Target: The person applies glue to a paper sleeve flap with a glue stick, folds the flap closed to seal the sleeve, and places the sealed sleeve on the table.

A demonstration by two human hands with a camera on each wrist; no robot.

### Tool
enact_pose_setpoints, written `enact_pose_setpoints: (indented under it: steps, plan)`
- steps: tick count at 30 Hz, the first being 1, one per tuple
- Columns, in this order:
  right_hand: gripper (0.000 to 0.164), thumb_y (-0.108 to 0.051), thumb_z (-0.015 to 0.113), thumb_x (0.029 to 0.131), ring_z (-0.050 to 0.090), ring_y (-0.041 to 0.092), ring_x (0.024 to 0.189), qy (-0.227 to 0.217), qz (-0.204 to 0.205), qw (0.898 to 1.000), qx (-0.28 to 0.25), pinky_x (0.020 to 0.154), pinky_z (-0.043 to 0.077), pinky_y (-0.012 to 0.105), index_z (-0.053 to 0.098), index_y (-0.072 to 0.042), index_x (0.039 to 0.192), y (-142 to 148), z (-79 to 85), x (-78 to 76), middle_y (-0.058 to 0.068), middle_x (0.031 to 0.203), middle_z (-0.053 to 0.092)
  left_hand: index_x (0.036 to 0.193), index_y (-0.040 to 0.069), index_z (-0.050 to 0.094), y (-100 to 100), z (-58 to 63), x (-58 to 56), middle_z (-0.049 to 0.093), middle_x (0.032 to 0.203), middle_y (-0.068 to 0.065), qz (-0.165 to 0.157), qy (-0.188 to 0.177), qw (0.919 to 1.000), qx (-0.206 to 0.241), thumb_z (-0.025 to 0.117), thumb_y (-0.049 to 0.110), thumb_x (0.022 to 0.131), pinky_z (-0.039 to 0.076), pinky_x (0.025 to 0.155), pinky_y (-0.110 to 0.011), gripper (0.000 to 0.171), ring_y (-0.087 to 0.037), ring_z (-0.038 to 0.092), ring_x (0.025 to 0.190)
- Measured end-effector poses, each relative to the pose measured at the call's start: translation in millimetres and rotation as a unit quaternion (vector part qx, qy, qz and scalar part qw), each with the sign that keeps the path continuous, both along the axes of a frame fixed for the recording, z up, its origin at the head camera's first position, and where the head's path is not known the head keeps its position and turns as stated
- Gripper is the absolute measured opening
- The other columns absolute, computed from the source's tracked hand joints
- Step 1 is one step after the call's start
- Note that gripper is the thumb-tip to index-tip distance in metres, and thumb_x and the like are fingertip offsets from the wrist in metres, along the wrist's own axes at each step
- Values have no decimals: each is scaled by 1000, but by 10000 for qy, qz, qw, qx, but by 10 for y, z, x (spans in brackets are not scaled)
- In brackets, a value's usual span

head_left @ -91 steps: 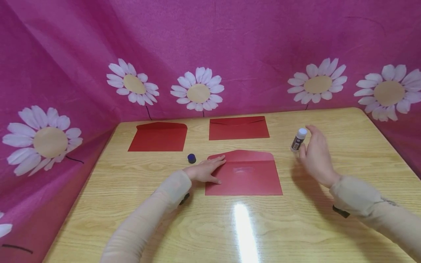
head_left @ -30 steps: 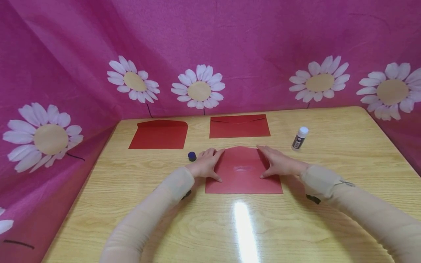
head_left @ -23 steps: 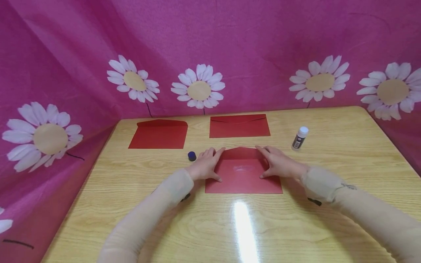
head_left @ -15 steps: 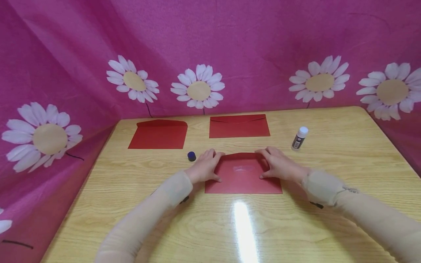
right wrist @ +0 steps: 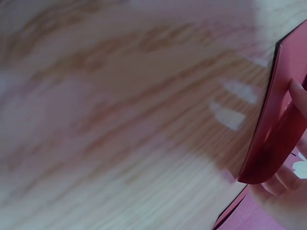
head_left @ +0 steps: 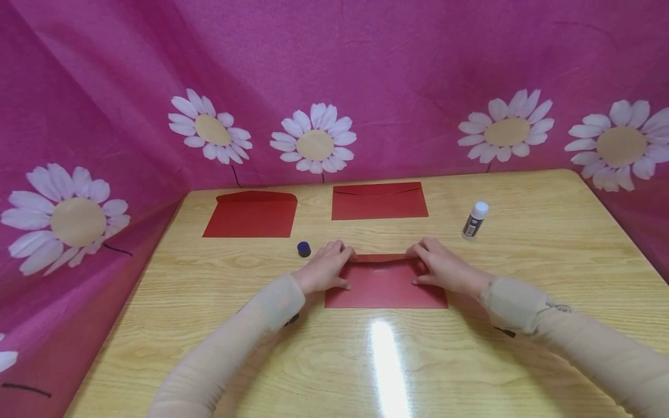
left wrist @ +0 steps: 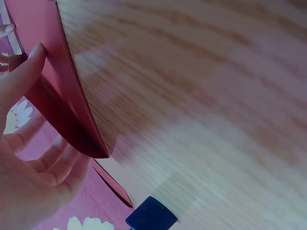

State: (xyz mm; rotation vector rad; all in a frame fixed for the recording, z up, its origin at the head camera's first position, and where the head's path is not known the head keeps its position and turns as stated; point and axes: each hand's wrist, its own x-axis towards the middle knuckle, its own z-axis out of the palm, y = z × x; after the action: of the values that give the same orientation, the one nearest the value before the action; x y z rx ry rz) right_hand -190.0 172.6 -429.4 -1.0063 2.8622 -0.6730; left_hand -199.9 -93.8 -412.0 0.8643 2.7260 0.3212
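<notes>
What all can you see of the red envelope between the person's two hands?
The red envelope looks like smooth, slightly shiny paper. It lies on the wood-grained table. Its far flap is raised and partly bent toward the person, not closed; a faint pale smear shows on the body nearby. The left hand and right hand hold its sides, thumbs on the body, fingers behind the flap.

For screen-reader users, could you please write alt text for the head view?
The left hand and right hand hold the partly folded flap of a red envelope on a table. Nearby are two more envelopes, a blue cap and a glue stick.
</notes>
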Motion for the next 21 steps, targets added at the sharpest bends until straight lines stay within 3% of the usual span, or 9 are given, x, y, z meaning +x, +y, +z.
enact_pose_setpoints:
  steps: [21]
  plan:
    - [32, -14, 71, 75, 44, 18, 87, -199, 166, 9996, 99, 76, 43, 35, 59, -6, 103, 30, -4, 5, 5, 96, 47, 113, 11, 56, -32, -4, -3, 42, 98, -2, -416, 59, 9990, -168, 69, 34, 74, 34, 75, -26, 47, -16, 36, 88]
